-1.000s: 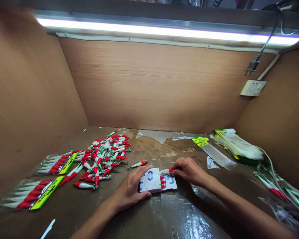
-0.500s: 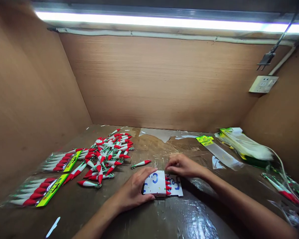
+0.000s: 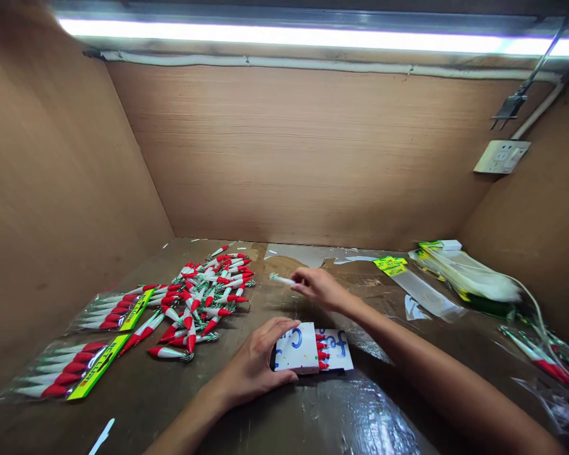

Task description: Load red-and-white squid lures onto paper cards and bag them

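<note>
My left hand (image 3: 263, 357) grips a white card sleeve (image 3: 296, 347) with blue lettering, thumb at the near edge and fingers at the far edge. Red tips of several fishing lures (image 3: 322, 352) stick out of the sleeve's right end, over a lettered white flap (image 3: 339, 344). Above and behind the sleeve, my right hand (image 3: 317, 287) pinches a single fishing lure (image 3: 283, 279) by one end. Its white body and green hooked end point left, and my fingers hide the rest. A heap of loose red and white lures (image 3: 203, 294) lies left of the hands.
Two clear packs of lures with yellow headers (image 3: 99, 366) lie at the left. At the right are an empty yellow-topped bag (image 3: 417, 284), a stack of bags (image 3: 469, 275) and more lures (image 3: 535, 360). A plug (image 3: 509, 109) hangs above the wall socket (image 3: 501, 157).
My right hand has moved from the sleeve's open end up and left, and picked up the single lure from the table. My left hand stays on the sleeve.
</note>
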`<state>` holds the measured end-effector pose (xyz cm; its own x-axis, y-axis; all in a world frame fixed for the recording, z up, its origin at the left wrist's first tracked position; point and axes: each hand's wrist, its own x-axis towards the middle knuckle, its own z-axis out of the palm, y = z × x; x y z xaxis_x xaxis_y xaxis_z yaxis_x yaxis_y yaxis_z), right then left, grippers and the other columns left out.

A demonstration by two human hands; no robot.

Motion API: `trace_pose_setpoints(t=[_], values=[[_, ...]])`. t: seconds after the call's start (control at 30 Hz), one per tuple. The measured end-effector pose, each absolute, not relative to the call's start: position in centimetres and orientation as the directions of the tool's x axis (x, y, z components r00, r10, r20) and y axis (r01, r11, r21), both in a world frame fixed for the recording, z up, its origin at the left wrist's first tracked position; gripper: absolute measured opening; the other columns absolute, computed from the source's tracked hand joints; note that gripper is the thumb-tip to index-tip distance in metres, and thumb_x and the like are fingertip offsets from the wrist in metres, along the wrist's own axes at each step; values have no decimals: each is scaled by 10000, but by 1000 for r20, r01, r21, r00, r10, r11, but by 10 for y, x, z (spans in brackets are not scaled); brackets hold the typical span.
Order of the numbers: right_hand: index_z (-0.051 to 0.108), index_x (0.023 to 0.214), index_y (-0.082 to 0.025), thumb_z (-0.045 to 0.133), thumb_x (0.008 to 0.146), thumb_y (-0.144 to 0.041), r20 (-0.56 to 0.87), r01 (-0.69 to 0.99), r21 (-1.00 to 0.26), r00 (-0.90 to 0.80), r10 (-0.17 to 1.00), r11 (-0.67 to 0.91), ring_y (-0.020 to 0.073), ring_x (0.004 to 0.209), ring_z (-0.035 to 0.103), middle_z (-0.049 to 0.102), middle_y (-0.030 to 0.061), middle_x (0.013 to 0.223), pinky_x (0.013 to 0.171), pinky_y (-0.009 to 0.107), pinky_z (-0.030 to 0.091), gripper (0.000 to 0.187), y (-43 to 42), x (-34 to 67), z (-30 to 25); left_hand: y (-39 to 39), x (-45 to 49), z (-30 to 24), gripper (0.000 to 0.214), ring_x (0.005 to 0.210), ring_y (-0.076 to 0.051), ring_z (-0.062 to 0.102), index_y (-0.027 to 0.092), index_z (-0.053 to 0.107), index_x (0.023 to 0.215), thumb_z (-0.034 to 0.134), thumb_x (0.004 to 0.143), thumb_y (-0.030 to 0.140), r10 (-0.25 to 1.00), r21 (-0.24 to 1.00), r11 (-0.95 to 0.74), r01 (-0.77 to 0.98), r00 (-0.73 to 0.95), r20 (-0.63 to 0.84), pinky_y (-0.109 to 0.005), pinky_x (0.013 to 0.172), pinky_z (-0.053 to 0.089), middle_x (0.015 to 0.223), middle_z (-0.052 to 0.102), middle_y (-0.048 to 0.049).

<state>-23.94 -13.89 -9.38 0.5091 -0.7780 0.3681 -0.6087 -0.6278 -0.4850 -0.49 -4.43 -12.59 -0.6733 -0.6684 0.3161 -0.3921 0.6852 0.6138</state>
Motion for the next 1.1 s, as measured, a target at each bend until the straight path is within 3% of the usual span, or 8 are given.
trace_pose_setpoints(t=[0.13, 0.33, 0.5, 0.67, 0.83, 0.93, 1.1], values=[[645, 1079, -165, 531, 963, -322, 256, -598, -637, 431, -865, -486, 125, 757, 536, 647, 24, 904, 670, 237, 391, 226, -88, -312, -77, -45, -5, -128, 807, 1245, -217, 464, 291, 426, 1415, 834, 723, 221, -672, 636, 678, -368, -660, 335, -323, 1072, 390, 1374, 460, -48], [701, 1018, -223, 575, 919, -252, 76, -721, -582, 413, -908, -376, 129, 826, 596, 676, -9, 943, 731, 236, 402, 162, -29, -354, -84, -48, -6, -133, 818, 1256, -217, 454, 298, 413, 1427, 841, 731, 255, -671, 643, 667, -375, -678, 301, -316, 1069, 383, 1382, 451, -39], [709, 994, -243, 598, 917, -264, 111, -734, -519, 451, -886, -438, 117, 819, 603, 683, -30, 913, 731, 226, 386, 137, -31, -337, -100, -47, -6, -133, 821, 1262, -200, 446, 337, 378, 1433, 831, 752, 256, -660, 615, 686, -390, -690, 298, -317, 1076, 372, 1390, 444, -11], [699, 890, -218, 639, 906, -405, 185, -763, -457, 420, -888, -456, 119, 740, 574, 671, -20, 832, 649, 243, 350, 197, -44, -309, -110, -47, -6, -130, 838, 1272, -214, 436, 328, 364, 1451, 817, 754, 216, -649, 595, 699, -397, -701, 294, -335, 1086, 366, 1392, 439, -28], [704, 906, -229, 646, 912, -395, 336, -752, -314, 484, -808, -580, 167, 898, 524, 645, 11, 880, 714, 270, 347, 176, -51, -291, -128, -47, -8, -129, 845, 1271, -201, 441, 348, 360, 1443, 815, 745, 210, -651, 599, 694, -401, -704, 283, -321, 1090, 370, 1386, 444, -8], [717, 987, -243, 594, 954, -354, 347, -706, -329, 527, -776, -627, 161, 895, 509, 629, 21, 895, 744, 267, 358, 169, -55, -289, -140, -48, -7, -133, 815, 1284, -207, 433, 345, 373, 1435, 806, 755, 226, -647, 583, 700, -413, -712, 272, -335, 1100, 366, 1400, 428, -19], [679, 967, -199, 591, 954, -342, 322, -660, -429, 526, -787, -617, 141, 863, 535, 643, 15, 910, 757, 256, 372, 169, -58, -289, -145, -50, -3, -143, 650, 1292, -238, 433, 337, 467, 1384, 749, 806, 245, -657, 525, 702, -481, -722, 216, -374, 1076, 393, 1449, 358, -51]])
